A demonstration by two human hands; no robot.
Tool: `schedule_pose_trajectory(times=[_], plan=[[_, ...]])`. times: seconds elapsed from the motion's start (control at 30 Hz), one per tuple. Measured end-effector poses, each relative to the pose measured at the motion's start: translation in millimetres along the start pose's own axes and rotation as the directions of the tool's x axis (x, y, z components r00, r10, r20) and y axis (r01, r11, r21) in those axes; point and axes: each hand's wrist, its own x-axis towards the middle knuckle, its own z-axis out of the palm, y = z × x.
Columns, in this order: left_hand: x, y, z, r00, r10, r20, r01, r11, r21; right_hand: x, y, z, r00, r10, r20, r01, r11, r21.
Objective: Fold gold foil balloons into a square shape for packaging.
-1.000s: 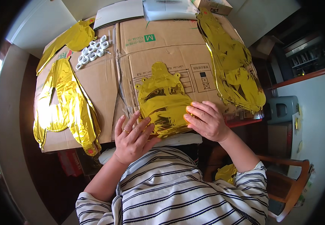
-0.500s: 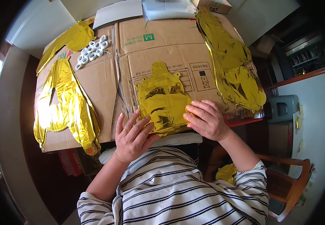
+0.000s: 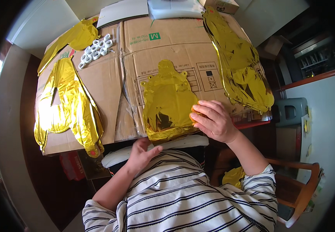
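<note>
While the top looks settled, the near end of the centre foil piece [image 3: 171,98] does not

We've got cardboard [image 3: 183,36] as the work surface. A layered-looking foil pile [image 3: 241,69] sits right, two foil pieces [image 3: 69,112] left, no hand on any of them. Our centre piece lies between, at the cardboard's near edge. We'd judge it partway: upper body spread nearly flat, done; crumpled band [image 3: 171,135] at the near end, left. Whether the other pieces are finished or waiting, we can't tell.

Hands: our right hand [image 3: 215,123] has bent fingers against the piece's right side; pinch or press, we can't tell. Our left hand [image 3: 140,155] is just off the near edge, thumb out, fingers mostly hidden; we can't confirm a grip.

Look: shiny gold, dark reflections low on the body, rounded tab [image 3: 165,65] on top, small looped tabs [image 3: 184,74] at the upper sides.
</note>
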Motion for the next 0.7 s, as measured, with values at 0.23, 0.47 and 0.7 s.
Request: schedule_pose_trajectory(times=[0.23, 0.47, 0.7], plan=[[4.0, -1.3, 12.8, 0.992, -0.106, 0.074, 0.120, 0.966, -0.227, -2.0, -9.8, -8.2, 0.993, 0.091, -0.077, -0.091, 0.996, 0.008], [-7.1, 12.9, 27.0, 0.992, -0.113, 0.051, 0.122, 0.960, -0.251, -34.3, -65.7, -23.6, 0.848, 0.460, -0.264, -0.416, 0.886, 0.206], [-15.8, 36.5, 33.9, 0.970, -0.174, 0.170, 0.239, 0.806, -0.542, -71.6, -72.4, -4.8, 0.535, 0.563, 0.630, -0.361, -0.522, 0.773]])
